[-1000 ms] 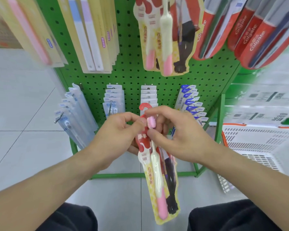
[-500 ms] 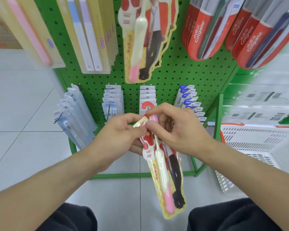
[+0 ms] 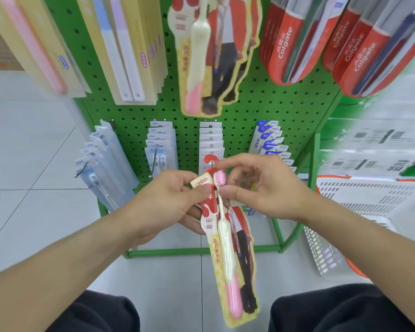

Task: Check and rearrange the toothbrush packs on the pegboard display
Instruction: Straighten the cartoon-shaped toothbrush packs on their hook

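Here, both the left hand (image 3: 168,202) and right hand (image 3: 261,188) are pinching the toothbrush pack (image 3: 228,248) at its top end, its body hanging toward five o'clock, below the pegboard (image 3: 261,111).

Bright, even white light floods the aisle, seemingly from overhead, leaving only faint, soft shadows. The pale floor tiles (image 3: 29,144) at nine o'clock are nearly washed out. Sharpest focus sits at centre, where the held toothbrush pack (image 3: 228,248) shows readable print and a mild sheen on its plastic. Wide-angle distortion bows the green pegboard (image 3: 134,111) and fans the hanging packs outward toward twelve o'clock. Blur smears the edges: the yellow packs (image 3: 46,44) at eleven o'clock, the red Colgate packs (image 3: 359,49) at one o'clock, and the white basket (image 3: 369,212) and printed labels at three o'clock.
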Available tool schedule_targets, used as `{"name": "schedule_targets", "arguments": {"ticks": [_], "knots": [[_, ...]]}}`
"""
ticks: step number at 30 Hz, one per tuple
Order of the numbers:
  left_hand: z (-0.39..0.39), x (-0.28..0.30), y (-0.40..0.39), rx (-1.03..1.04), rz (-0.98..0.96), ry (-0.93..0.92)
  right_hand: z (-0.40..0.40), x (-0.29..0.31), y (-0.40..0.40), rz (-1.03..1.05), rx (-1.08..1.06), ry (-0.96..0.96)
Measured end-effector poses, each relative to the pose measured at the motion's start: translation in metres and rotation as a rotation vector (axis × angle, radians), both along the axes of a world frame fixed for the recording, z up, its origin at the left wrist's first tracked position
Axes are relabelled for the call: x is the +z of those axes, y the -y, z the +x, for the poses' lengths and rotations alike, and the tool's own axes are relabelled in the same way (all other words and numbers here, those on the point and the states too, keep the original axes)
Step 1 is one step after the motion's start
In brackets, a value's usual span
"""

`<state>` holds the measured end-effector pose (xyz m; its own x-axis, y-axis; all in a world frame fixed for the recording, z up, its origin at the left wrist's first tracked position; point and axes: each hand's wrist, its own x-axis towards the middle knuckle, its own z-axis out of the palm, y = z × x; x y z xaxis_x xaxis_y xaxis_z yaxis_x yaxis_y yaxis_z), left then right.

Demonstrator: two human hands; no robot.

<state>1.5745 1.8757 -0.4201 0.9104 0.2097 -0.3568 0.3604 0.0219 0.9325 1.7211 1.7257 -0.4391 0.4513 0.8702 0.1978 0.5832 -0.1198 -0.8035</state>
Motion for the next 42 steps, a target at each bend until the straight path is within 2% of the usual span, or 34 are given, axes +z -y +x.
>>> {"name": "schedule_targets", "arguments": {"ticks": [3, 10, 17, 20, 22, 25, 28, 32, 36, 39, 42], "knots": [[-0.001, 0.001, 0.002, 0.010, 0.015, 0.004, -0.004, -0.001, -0.002, 0.043, -0.041, -0.044], [-0.002, 0.000, 0.004, 0.020, 0.078, 0.015, -0.013, -0.001, -0.007, -0.018, -0.089, 0.136], [0.000, 0.001, -0.003, 0.147, 0.128, 0.109, -0.020, 0.005, -0.009, 0.027, -0.193, 0.026], [0.001, 0.005, -0.010, 0.250, 0.126, 0.161, -0.019, 0.005, -0.007, -0.037, -0.243, 0.064], [0.001, 0.005, -0.013, 0.302, 0.109, 0.188, -0.016, 0.005, -0.005, -0.111, -0.241, -0.037], [-0.001, 0.004, -0.014, 0.341, 0.103, 0.223, -0.014, 0.006, -0.002, -0.156, -0.022, -0.301], [-0.001, 0.002, -0.014, 0.341, 0.120, 0.210, -0.017, 0.006, 0.001, -0.207, 0.117, -0.311], [-0.002, 0.002, -0.012, 0.275, 0.079, 0.097, -0.022, 0.001, 0.001, -0.217, 0.059, -0.413], [-0.005, 0.000, -0.007, 0.244, 0.062, 0.100, -0.026, -0.003, -0.002, -0.216, -0.047, -0.434], [-0.005, -0.002, -0.007, 0.267, 0.061, 0.094, -0.033, -0.007, -0.004, -0.185, -0.042, -0.474], [-0.007, -0.001, -0.010, 0.225, 0.041, 0.001, -0.035, -0.009, -0.006, -0.119, -0.036, -0.480]]}}
